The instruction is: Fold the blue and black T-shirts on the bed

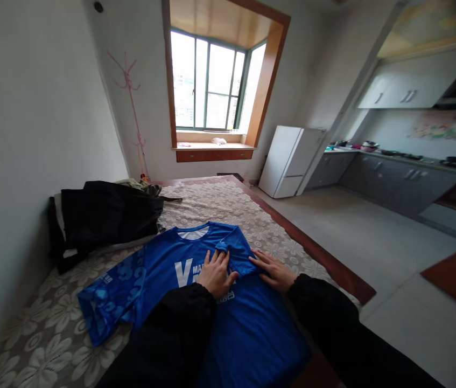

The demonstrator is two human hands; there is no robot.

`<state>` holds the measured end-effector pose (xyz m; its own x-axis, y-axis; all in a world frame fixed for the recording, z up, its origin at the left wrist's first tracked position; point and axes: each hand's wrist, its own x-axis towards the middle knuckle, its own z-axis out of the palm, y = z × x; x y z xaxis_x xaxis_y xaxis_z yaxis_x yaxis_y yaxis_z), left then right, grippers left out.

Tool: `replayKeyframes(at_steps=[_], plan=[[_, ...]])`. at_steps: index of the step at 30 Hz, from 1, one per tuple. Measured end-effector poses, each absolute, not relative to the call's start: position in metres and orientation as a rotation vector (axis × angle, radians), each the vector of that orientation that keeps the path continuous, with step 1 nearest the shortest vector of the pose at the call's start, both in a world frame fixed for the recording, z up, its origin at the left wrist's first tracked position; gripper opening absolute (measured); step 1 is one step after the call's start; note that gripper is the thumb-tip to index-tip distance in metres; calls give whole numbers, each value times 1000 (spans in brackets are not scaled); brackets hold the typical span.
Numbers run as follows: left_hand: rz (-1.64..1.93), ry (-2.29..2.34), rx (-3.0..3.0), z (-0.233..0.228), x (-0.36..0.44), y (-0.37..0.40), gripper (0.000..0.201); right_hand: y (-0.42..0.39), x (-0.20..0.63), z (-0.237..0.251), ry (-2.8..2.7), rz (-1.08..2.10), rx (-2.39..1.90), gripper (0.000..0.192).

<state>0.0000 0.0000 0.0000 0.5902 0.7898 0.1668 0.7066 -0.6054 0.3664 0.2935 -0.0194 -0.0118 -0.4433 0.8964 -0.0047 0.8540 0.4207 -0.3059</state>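
Floral bedspread (252, 215), frame centre: blue shirt (252, 328) lies flat, right sleeve folded inward. Left hand (217, 275) and right hand (274, 269) press it, palms flat, nothing gripped. Dark clothes (106, 215) centre left.

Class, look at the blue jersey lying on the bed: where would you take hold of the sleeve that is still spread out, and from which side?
Probably at the hem of the spread sleeve of the blue jersey, coming from the wall side. It lies flat and free on the floral bedspread, away from the left hand and right hand pressing the folded sleeve.
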Motion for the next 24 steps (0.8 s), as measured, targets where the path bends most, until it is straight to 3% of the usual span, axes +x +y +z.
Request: replayKeyframes(at_steps=[4, 10, 16, 24], plan=[[451, 1310, 2506, 1, 1, 1, 83, -21, 287, 0, -2533, 433, -1486, 64], [449, 1283, 2490, 5, 0, 3, 93, 22, 262, 25, -2421, 481, -1351, 34], [411, 1319, 2485, 8, 0, 2, 112, 84, 214, 21, -2297, 477, -1548, 54], [415, 1469, 2446, 1, 3, 1, 94, 71, 192, -19, -2286, 268, -1890, 65]])
